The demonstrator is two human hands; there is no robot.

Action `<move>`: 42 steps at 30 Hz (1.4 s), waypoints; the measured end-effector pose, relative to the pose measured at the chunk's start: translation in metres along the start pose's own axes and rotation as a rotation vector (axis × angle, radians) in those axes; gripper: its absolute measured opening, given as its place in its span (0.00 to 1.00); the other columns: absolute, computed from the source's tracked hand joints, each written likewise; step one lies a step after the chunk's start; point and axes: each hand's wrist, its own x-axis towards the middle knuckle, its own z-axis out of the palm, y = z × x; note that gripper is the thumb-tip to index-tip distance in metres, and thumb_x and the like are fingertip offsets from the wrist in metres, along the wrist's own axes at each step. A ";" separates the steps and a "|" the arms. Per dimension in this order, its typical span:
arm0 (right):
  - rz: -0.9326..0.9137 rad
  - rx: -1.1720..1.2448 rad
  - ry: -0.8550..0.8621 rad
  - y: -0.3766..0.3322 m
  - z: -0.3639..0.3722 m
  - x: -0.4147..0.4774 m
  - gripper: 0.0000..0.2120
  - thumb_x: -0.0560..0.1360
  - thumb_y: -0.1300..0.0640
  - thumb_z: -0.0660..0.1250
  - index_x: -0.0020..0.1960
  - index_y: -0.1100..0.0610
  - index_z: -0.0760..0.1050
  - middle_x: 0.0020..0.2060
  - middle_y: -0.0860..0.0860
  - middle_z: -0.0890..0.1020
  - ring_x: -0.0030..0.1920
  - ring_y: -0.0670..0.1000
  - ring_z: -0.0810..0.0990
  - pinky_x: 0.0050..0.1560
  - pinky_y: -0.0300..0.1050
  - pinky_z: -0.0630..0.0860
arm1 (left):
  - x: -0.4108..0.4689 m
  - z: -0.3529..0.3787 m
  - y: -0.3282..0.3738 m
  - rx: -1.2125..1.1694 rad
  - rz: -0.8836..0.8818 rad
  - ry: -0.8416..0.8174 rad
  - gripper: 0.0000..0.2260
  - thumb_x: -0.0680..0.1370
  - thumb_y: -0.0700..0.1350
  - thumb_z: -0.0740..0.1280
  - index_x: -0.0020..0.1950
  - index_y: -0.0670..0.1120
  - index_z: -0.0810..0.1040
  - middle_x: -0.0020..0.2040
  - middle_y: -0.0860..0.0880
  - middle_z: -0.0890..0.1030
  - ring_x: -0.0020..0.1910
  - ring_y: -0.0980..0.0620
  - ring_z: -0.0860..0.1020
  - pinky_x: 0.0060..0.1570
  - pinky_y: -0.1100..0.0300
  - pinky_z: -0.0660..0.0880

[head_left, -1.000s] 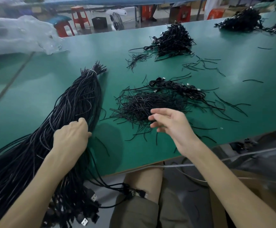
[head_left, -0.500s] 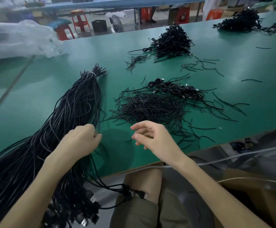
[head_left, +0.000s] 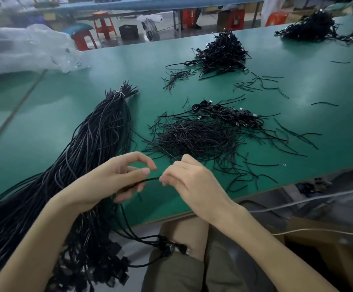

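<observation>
We look down on a seated person's two bare hands, which meet low in the view just above the near edge of a green-topped work table [head_left: 45, 114]. Stretched between them is a single thin black cable [head_left: 150, 179]. The left hand [head_left: 112, 180] has its thumb and curled lower fingers closed round the cable, with the forefinger arched loosely above it. From there the cable runs under the palm and down toward the lap. The right hand [head_left: 194, 182] shows us its back, fingers bunched at the cable's free end. The tips are turned away from us, so the pinch looks likely rather than certain. We judge that gripping it at two points keeps this strand taut and apart from the others.

At ten o'clock from the hands lies a thick bundle of long black cables [head_left: 99, 140]. A white band [head_left: 119, 93] binds it near its far tip, holding it together while single strands are drawn out. Its plug ends [head_left: 171, 247] hang off the table at six o'clock, over the knee. At one o'clock, within easy reach of the right hand, sits a loose pile of short black wire ties [head_left: 196, 138]. Just beyond it is a row of small coiled black cables [head_left: 228, 114]. A crumpled clear plastic bag [head_left: 24, 49] lies at eleven o'clock.
</observation>
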 end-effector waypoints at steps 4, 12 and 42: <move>0.103 0.171 0.085 0.003 0.001 -0.008 0.13 0.83 0.57 0.64 0.44 0.61 0.81 0.40 0.48 0.82 0.44 0.47 0.69 0.49 0.38 0.69 | -0.008 -0.013 -0.014 -0.101 0.071 -0.100 0.15 0.84 0.51 0.66 0.69 0.46 0.77 0.47 0.40 0.81 0.29 0.47 0.72 0.27 0.63 0.69; 0.214 0.284 0.502 0.008 -0.018 0.007 0.12 0.83 0.60 0.64 0.42 0.58 0.80 0.33 0.37 0.73 0.40 0.44 0.71 0.45 0.33 0.66 | -0.026 -0.039 -0.037 -0.051 0.028 -0.305 0.14 0.86 0.48 0.64 0.61 0.37 0.79 0.38 0.42 0.76 0.29 0.48 0.72 0.37 0.62 0.72; 0.126 0.071 0.099 0.038 -0.021 -0.043 0.13 0.82 0.55 0.65 0.41 0.57 0.81 0.34 0.31 0.71 0.44 0.47 0.70 0.50 0.36 0.67 | 0.003 -0.011 0.005 -1.268 0.329 0.146 0.18 0.89 0.50 0.54 0.43 0.51 0.75 0.32 0.56 0.71 0.28 0.58 0.61 0.32 0.66 0.60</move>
